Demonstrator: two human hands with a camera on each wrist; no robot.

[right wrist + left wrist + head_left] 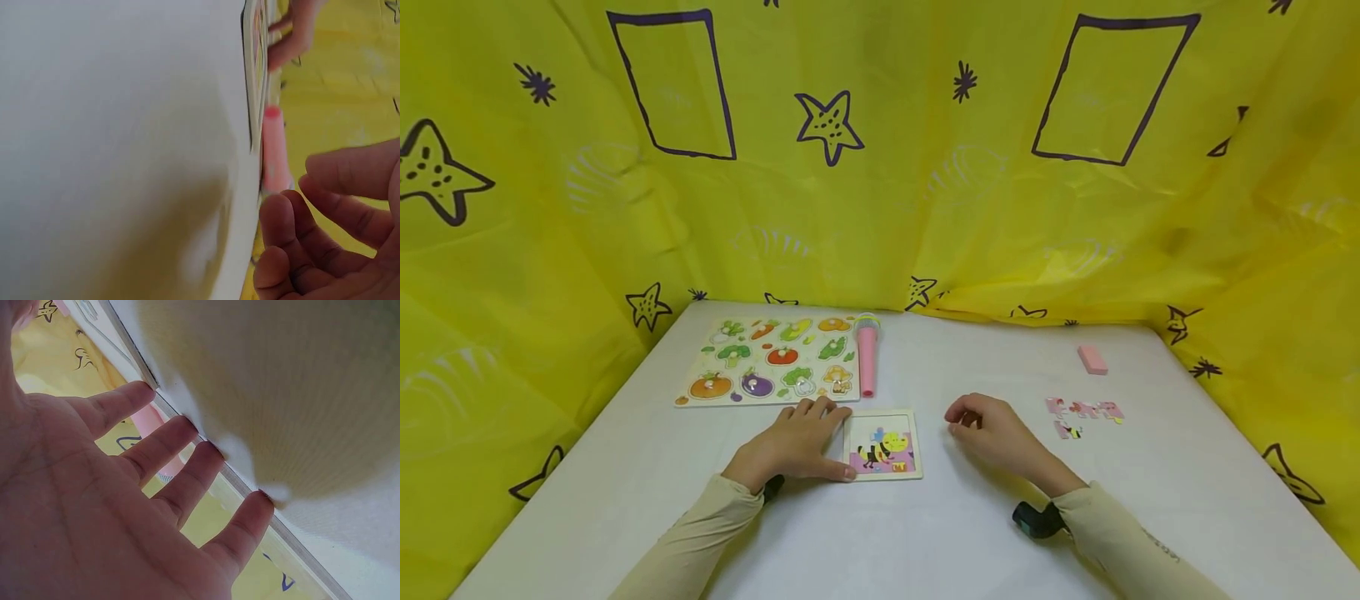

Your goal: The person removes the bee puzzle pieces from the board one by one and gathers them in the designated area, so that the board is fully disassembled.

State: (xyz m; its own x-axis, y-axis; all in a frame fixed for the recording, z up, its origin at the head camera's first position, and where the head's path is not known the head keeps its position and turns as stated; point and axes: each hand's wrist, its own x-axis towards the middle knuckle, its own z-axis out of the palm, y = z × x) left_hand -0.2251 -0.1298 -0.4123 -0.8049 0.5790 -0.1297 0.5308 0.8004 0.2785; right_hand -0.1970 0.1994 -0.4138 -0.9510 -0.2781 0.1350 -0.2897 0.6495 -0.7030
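Curtain: Where the table stops, beyond the square, pale-rimmed puzzle frame (887, 477), hangs a yellow sheet-like curtain (880, 217) printed with dark stars.
Table: A white-topped table (925, 542) lies under the frame and all around it.
Vegetable board: A cream, rectangular board (812, 357) with colourful vegetable shapes lies flat, beyond the frame and mostly to its left.
Left hand: The bare left hand (805, 442) is at the frame's left side, fingers spread and fairly straight, thumb tip touching the near left corner, index finger by the far left one; it clasps nothing.
Right hand: The bare right hand (996, 433) is right of the frame and apart from it, fingers loosely bent, with nothing seen between them.
Puzzle frame: It lies flat, with no marked long axis; a partial bee picture (880, 457) fills its near and right parts, while white base shows along the far side.
Microphone: A pink, slim-handled toy microphone (867, 358) lies just beyond the frame, its long axis pointing away.
Pink block: A small pink rectangular block (1092, 360) lies beyond and well right of the frame.
Loose pieces: A row of pink jigsaw pieces (1086, 409) and a bee-striped piece (1067, 429) lie well right of the frame.
Frame to pieces: The row runs sideways, about level with the frame's far edge; the right hand, between the two, is much the nearer hand.
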